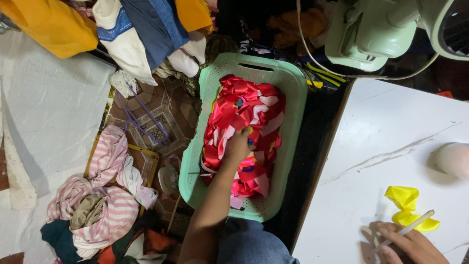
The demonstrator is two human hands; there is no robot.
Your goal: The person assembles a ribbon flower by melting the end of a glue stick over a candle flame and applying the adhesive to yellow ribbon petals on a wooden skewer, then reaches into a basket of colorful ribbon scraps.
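- Nearest the camera, the person's blue-clad knee (251, 244) sits between the two arms at the bottom edge of the view.
- Left hand (239, 144): reaches down into the mint-green plastic laundry basket (293, 93) on the floor, fingers curled into the heap of glossy red, pink and white satin ribbon pieces (244, 105); the hand appears to close on a fold of ribbon, though the fingertips are buried and the grip itself cannot be confirmed.
- Right hand (415, 244): rests on the white marble-patterned worktop (386, 132), fingers loosely closed around a slim white stick (408, 227) that points up and to the right.
- Yellow satin ribbon bow (408, 208): lies on the worktop just beyond the right hand, touching or just beside the stick's tip.
- Step in hand, as a judgement: picking a ribbon piece from the basket while the bow waits; the next move calls for lifting one piece free of the tangle without dragging others.
- Relation: the ribbon heap lies under the left hand, well apart from the right.
- Surroundings: a pale green electric fan (371, 32) stands beyond the basket; striped pink-and-white clothes (107, 195) lie heaped on the patterned tile floor (161, 112).
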